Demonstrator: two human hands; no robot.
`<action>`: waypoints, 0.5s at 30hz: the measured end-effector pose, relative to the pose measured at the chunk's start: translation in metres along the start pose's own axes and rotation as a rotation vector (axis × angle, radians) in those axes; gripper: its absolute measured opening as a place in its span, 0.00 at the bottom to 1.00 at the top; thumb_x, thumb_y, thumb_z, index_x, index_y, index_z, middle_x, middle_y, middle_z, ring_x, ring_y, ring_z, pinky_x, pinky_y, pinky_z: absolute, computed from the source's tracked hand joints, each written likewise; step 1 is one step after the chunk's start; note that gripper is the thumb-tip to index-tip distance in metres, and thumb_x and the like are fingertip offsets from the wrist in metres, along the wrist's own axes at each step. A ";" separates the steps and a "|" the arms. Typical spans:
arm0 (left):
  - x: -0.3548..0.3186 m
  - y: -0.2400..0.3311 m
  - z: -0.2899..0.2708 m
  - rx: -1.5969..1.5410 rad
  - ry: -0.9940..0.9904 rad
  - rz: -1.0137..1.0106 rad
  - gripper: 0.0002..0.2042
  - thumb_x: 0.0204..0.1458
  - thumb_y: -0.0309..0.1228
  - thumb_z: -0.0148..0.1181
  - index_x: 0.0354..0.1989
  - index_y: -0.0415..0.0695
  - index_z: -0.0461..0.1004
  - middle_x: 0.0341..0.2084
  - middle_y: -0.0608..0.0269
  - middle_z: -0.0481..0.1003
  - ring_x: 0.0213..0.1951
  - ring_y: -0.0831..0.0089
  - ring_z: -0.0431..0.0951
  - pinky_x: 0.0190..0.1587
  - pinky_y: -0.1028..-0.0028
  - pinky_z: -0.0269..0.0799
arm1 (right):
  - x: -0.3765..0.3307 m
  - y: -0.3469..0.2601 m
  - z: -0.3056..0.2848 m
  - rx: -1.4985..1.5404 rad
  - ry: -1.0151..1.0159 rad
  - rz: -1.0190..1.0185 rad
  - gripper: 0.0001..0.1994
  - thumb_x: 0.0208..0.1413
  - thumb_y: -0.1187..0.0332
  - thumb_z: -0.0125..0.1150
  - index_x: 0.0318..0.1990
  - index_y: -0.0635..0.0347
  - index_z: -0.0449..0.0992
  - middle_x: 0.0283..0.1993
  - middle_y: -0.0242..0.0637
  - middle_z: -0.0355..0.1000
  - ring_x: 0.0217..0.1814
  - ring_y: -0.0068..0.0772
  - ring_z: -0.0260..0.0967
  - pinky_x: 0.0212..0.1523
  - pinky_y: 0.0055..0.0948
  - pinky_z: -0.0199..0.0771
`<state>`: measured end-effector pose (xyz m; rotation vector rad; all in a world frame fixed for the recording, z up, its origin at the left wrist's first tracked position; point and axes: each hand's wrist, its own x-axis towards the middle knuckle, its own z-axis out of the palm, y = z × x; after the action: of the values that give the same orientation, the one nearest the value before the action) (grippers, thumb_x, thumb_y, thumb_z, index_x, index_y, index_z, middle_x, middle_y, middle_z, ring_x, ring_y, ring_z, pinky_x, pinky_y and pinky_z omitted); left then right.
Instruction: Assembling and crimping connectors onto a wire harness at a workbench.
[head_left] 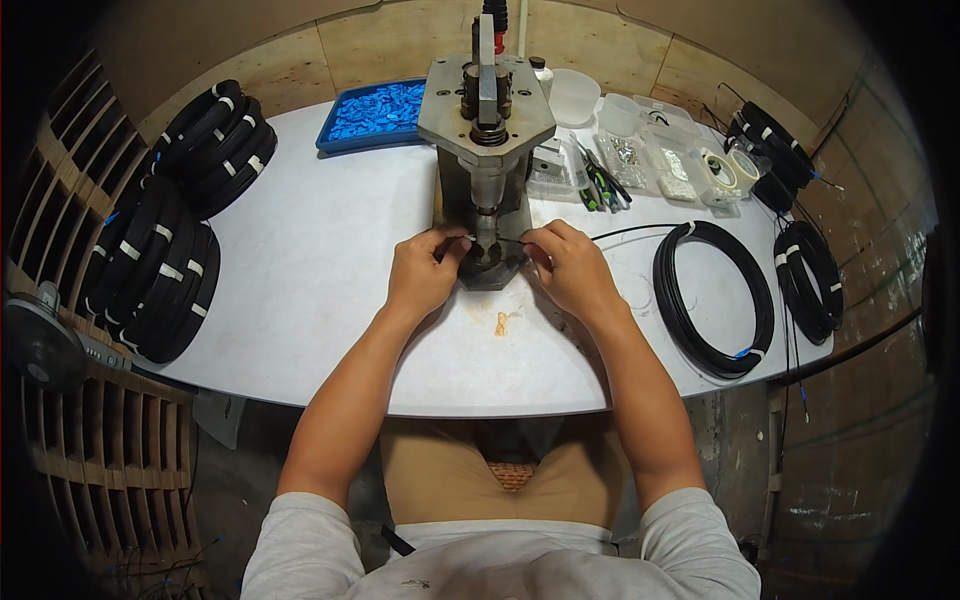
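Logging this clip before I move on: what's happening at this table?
A person sits at a white table with both hands at the base of a small metal press. The left hand and right hand pinch a thin black cable across the press's die. That cable runs right to a black coil. More coils are stacked on the left, and a blue tray of small blue parts sits behind.

A white tabletop (300,300) with a rounded near edge stands against plywood wall panels (400,40). Slatted wooden crates (110,450) sit by its left edge. Stained, worn concrete floor (850,470) shows beyond its right edge under even, soft light.
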<state>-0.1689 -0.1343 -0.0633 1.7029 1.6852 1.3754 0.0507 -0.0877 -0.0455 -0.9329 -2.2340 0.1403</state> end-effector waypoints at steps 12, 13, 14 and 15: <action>0.000 0.000 -0.001 0.005 -0.011 -0.012 0.10 0.54 0.29 0.63 0.41 0.38 0.81 0.24 0.56 0.80 0.25 0.76 0.76 0.32 0.76 0.71 | 0.000 0.001 0.000 -0.002 -0.017 0.004 0.06 0.52 0.74 0.63 0.38 0.58 0.78 0.34 0.40 0.73 0.35 0.46 0.73 0.37 0.38 0.74; 0.000 0.001 -0.001 0.003 -0.013 -0.019 0.10 0.54 0.29 0.63 0.41 0.38 0.81 0.24 0.56 0.80 0.25 0.76 0.76 0.32 0.76 0.71 | 0.000 0.001 0.000 -0.001 -0.018 0.006 0.06 0.52 0.74 0.63 0.38 0.58 0.78 0.34 0.40 0.73 0.35 0.46 0.73 0.37 0.38 0.74; 0.000 0.001 -0.001 0.003 -0.013 -0.019 0.10 0.54 0.29 0.63 0.41 0.38 0.81 0.24 0.56 0.80 0.25 0.76 0.76 0.32 0.76 0.71 | 0.000 0.001 0.000 -0.001 -0.018 0.006 0.06 0.52 0.74 0.63 0.38 0.58 0.78 0.34 0.40 0.73 0.35 0.46 0.73 0.37 0.38 0.74; -0.001 0.001 -0.001 -0.001 -0.011 -0.021 0.10 0.54 0.29 0.63 0.41 0.38 0.81 0.24 0.56 0.80 0.25 0.76 0.76 0.32 0.76 0.71 | 0.000 0.001 0.000 -0.004 -0.018 0.006 0.06 0.52 0.74 0.63 0.38 0.58 0.78 0.34 0.40 0.73 0.35 0.46 0.73 0.37 0.38 0.74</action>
<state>-0.1684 -0.1353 -0.0620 1.6843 1.6919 1.3552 0.0514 -0.0875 -0.0455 -0.9446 -2.2486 0.1475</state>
